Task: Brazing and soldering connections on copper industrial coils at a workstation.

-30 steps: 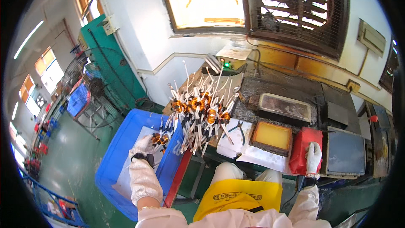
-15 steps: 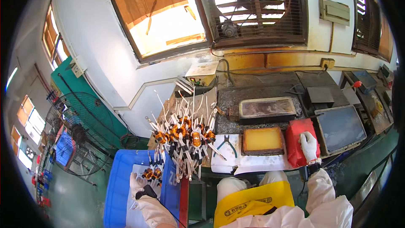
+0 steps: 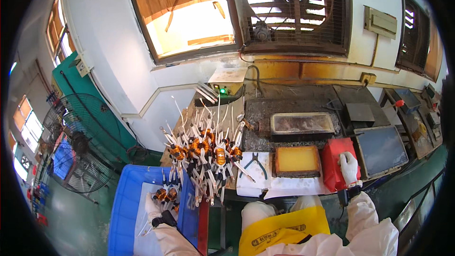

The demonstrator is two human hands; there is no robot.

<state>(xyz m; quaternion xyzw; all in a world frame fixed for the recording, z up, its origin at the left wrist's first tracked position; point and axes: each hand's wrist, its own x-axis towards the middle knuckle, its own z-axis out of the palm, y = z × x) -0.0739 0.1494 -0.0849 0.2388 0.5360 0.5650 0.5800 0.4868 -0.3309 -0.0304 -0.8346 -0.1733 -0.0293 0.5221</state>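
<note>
My left hand point(image 3: 152, 207), white-gloved, reaches into the blue bin point(image 3: 124, 204) at the lower left. It is right beside a few copper-wound coils point(image 3: 166, 194) with white and black leads. Its fingers are partly hidden by them, so a grip cannot be made out. My right hand point(image 3: 349, 167), also gloved, lies with bent fingers on the red box point(image 3: 333, 163) at the bench's front right. A big heap of similar coils point(image 3: 220, 155), leads sticking out every way, covers the bench's left end above the bin.
Pliers point(image 3: 256, 162) lie on white paper point(image 3: 289, 187). A yellow-filled tray point(image 3: 297, 160) stands beside the red box, a long metal tray point(image 3: 302, 124) behind. Right of the box is a grey-surfaced pan point(image 3: 382, 144). A floor fan point(image 3: 80, 144) stands left; a small lit device point(image 3: 228, 81) is behind the heap.
The view has shifted slightly. Another coil now shows beside my left hand in the bin. My right hand stays on the red box. A green light now shows on the small device.
</note>
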